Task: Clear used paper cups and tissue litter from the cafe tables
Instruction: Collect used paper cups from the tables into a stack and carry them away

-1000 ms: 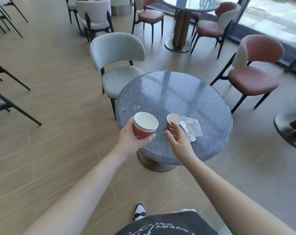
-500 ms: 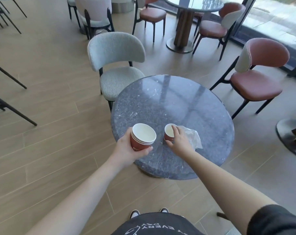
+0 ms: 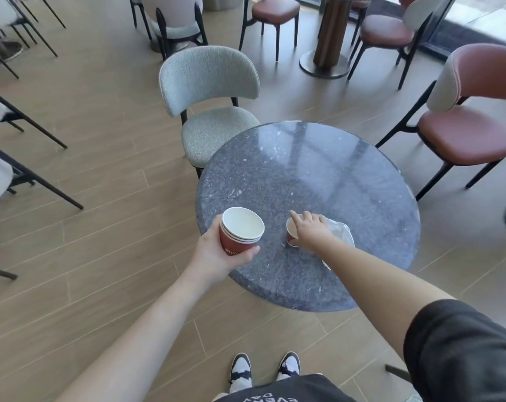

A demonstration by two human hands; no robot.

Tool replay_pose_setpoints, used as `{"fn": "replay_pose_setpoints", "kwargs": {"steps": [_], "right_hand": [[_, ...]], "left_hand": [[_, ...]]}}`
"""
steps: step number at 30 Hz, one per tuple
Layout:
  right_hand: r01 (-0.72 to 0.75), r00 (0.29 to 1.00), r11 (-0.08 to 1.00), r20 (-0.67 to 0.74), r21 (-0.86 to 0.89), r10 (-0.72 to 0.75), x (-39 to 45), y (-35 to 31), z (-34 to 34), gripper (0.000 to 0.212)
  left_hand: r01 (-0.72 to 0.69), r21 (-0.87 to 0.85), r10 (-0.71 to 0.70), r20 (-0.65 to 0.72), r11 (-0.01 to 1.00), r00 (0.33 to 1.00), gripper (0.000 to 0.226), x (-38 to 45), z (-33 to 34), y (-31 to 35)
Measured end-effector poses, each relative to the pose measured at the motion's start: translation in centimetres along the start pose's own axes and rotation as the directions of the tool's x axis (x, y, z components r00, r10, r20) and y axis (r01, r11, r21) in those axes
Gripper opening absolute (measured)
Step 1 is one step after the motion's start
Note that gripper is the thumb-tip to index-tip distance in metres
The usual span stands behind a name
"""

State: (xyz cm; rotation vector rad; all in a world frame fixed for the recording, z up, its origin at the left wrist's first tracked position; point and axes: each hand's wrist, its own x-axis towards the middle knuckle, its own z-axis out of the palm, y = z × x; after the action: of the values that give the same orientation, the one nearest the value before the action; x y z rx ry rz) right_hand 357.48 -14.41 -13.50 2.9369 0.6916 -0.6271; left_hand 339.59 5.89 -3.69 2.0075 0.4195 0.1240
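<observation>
My left hand (image 3: 217,253) grips a stack of nested red paper cups (image 3: 240,232) with white insides, held at the near left edge of the round grey stone table (image 3: 318,175). My right hand (image 3: 311,230) is wrapped around a single small red paper cup (image 3: 290,235) that stands on the table, thumb on its near side and fingers over its rim. A crumpled white tissue (image 3: 343,235) lies on the table just right of that cup, partly hidden by my right hand and forearm.
A grey fabric chair (image 3: 211,111) stands at the table's far left, a brown chair (image 3: 466,117) at its right. Another round table's pedestal (image 3: 328,47) with brown chairs stands behind. Black-legged chairs (image 3: 19,158) line the left side. My shoes (image 3: 263,369) are on the wooden floor.
My right hand has closed further around the small cup and now covers most of its rim. The view has shifted back and down, so my shoes show. The left hand keeps holding the stack.
</observation>
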Motion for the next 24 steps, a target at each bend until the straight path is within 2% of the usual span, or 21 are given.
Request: {"fn": "replay_pose_setpoints", "kwargs": {"steps": [4, 7, 13, 21, 24], "right_hand": [[0.017, 0.999, 0.998, -0.035, 0.058, -0.015, -0.3, 0.0, 0.1, 0.086], [-0.011, 0.994, 0.974, -0.106, 0.227, 0.036, -1.2, -1.0, -0.7, 0.077], [0.086, 0.955, 0.789, -0.275, 0.608, 0.108, -4.7, -3.8, -5.1, 0.072], [0.355, 0.832, 0.586, -0.532, 0.728, 0.158, -11.4, -3.6, -14.1, 0.064], [0.365, 0.846, 0.584, -0.52, 0.725, 0.118, -13.2, -3.9, -15.2, 0.063]], "left_hand": [[0.011, 0.001, -0.011, -0.023, 1.0, 1.0, 0.067, 0.2, 0.4, -0.3], [0.005, 0.005, -0.005, -0.016, 1.0, 1.0, 0.07, 0.5, 0.9, -0.5], [-0.025, 0.008, 0.026, -0.003, 1.0, 1.0, 0.069, 1.2, 1.8, -0.4], [-0.02, 0.042, 0.019, 0.025, 0.999, 1.0, 0.069, 1.6, 2.6, -0.7], [-0.029, 0.038, 0.028, 0.034, 0.999, 0.999, 0.071, 1.7, 2.8, -0.5]]}}
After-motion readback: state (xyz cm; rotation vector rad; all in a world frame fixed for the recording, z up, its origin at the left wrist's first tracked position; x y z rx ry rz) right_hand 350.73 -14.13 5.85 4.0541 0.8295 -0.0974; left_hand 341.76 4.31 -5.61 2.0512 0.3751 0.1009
